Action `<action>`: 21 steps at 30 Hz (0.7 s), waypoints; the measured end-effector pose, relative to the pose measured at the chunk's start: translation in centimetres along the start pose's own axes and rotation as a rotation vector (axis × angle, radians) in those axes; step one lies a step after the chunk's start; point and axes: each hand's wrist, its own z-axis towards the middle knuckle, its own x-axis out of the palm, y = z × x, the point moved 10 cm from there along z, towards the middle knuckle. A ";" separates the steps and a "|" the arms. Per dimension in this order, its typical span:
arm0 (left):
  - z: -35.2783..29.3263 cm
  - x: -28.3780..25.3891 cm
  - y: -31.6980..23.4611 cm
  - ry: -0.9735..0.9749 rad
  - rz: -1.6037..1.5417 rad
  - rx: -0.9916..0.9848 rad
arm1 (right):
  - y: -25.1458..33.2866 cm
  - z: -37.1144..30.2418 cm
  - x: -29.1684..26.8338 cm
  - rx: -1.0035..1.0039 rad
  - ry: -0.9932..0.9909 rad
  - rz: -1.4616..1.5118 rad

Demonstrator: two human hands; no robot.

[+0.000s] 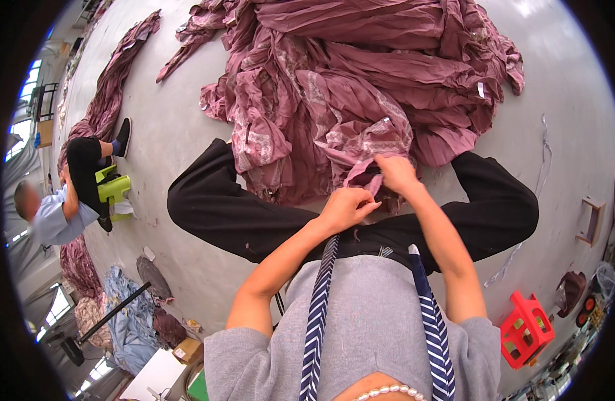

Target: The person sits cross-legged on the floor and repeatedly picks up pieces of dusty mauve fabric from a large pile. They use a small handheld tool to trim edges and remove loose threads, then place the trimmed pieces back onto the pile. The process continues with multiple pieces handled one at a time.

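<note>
A big heap of dusty-pink patterned fabric [387, 87] lies on the floor in front of me, and its near end reaches between my knees. My left hand [347, 208] is closed at the near edge of the cloth, with the fingertips pinching it. Just beyond and to the right, my right hand [395, 175] is closed on a raised fold of the same fabric. A small dark gap shows in the fold between the hands. Whether either hand also holds something small is hidden by the fingers.
To the left a person [60, 207] sits on a green stool [113, 190] beside a long strip of pink fabric [110, 87]. A red plastic stool [524, 331] stands at lower right. Blue cloth [130, 321] is piled at lower left. A pale strip [544, 157] lies on the right floor.
</note>
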 end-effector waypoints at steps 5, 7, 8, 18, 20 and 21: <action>-1.0 -4.9 1.8 -0.321 -0.120 -0.076 | -6.6 -5.6 -22.3 0.154 -0.469 -0.052; -1.7 -6.7 2.8 -0.399 -0.168 -0.149 | -9.6 -10.8 -35.5 0.209 -0.856 -0.188; -1.7 -7.0 3.8 -0.398 -0.207 -0.185 | -10.6 -13.7 -41.6 0.253 -1.021 -0.308; -1.7 -4.2 10.8 -0.085 0.160 -0.450 | -33.1 -6.7 -37.1 0.485 -0.807 -0.430; -2.0 -3.6 12.6 -0.033 0.239 -0.508 | -30.7 -3.1 -26.0 0.473 -0.608 -0.082; -1.8 -2.9 13.6 0.002 0.277 -0.525 | -28.6 -2.0 -20.6 0.466 -0.508 0.126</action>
